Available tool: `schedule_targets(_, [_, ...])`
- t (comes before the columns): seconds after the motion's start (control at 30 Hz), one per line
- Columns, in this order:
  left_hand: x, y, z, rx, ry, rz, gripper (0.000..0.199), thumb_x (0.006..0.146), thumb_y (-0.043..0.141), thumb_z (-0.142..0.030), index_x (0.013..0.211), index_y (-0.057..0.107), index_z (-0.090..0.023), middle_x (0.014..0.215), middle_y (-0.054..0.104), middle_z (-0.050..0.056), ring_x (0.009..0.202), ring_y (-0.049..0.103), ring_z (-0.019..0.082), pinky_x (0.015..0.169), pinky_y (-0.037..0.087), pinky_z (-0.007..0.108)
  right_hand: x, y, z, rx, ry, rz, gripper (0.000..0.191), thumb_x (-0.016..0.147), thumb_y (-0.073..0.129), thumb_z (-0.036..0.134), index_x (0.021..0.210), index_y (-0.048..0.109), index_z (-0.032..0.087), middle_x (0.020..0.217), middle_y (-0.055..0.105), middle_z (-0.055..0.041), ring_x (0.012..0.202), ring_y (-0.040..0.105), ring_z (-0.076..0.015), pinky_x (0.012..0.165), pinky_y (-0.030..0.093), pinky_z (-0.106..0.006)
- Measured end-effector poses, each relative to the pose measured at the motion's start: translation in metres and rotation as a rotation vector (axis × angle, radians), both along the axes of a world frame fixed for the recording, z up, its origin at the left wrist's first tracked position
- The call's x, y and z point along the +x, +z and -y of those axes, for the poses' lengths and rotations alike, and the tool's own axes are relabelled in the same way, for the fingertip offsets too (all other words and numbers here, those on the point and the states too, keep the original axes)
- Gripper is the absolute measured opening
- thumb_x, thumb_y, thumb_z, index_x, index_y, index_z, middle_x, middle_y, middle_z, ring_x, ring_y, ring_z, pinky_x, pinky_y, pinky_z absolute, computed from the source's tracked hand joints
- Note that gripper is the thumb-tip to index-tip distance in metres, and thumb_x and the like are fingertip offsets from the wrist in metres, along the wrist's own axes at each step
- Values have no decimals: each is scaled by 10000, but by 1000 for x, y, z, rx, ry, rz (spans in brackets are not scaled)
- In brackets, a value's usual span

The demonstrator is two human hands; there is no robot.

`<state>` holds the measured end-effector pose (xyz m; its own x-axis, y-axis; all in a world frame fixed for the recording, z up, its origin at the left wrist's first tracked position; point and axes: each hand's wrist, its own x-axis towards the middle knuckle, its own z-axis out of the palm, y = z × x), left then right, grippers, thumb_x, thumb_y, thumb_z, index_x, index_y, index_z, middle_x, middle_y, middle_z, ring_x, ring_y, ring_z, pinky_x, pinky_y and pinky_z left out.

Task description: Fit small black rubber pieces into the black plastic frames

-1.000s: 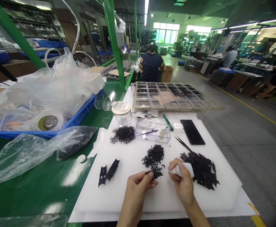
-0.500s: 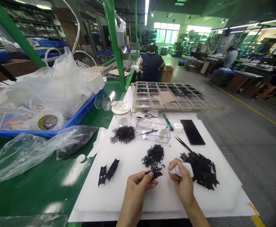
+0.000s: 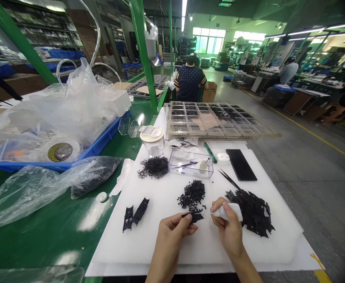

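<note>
Between the thumb and fingers of my left hand (image 3: 175, 232) is a flat black plastic part (image 3: 197, 217). My right hand (image 3: 229, 226) is closed around a small white squeeze bottle (image 3: 235, 211), its tip pointing left towards the part but apart from it. Just beyond my left hand lies a heap of tiny black pieces (image 3: 192, 193). A pile of flat black plastic parts (image 3: 253, 212) spreads to the right of my right hand, with tweezers (image 3: 229, 178) at its upper edge. Two similar black parts (image 3: 133, 215) lie to the left on the white foam sheet (image 3: 148, 251).
Beyond are a pile of thin black pieces (image 3: 154, 168), a clear box (image 3: 178, 169), a lidded cup (image 3: 152, 141), a green cutter (image 3: 210, 152), a phone (image 3: 241, 164) and a compartment tray (image 3: 219, 135). A blue bin (image 3: 95, 147) stands left. A person (image 3: 190, 82) sits ahead.
Both hands hold almost the same pose; the part and the bottle stay practically in place. The whole view has shifted very slightly.
</note>
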<state>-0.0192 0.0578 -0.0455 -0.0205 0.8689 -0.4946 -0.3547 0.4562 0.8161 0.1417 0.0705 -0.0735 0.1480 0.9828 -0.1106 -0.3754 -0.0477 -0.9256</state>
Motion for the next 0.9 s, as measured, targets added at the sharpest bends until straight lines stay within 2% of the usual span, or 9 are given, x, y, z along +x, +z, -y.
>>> schedule_targets(0.43, [0, -4, 0, -15, 18, 0, 419, 637, 918, -496, 838, 850, -135, 688, 770, 94, 692, 664, 171, 721, 518, 251, 4, -5, -2, -8, 16, -30, 440, 905, 615, 557, 662, 646, 192, 685, 473, 3, 509, 271, -86, 473, 246, -247])
schedule_targets(0.57, [-1, -4, 1, -14, 13, 1, 421, 646, 913, -498, 842, 848, -131, 691, 771, 94, 695, 662, 170, 725, 518, 252, 7, -8, -2, -18, 35, -18, 430, 889, 640, 556, 657, 655, 194, 691, 489, -9, 528, 331, -102, 465, 271, -241])
schedule_targets(0.9, [-1, -4, 0, -20, 14, 8, 432, 644, 919, -492, 869, 850, -130, 694, 776, 88, 692, 668, 163, 721, 522, 241, 6, -7, -1, -24, 24, -6, 444, 898, 633, 568, 655, 661, 197, 708, 498, -13, 565, 336, -116, 469, 283, -223])
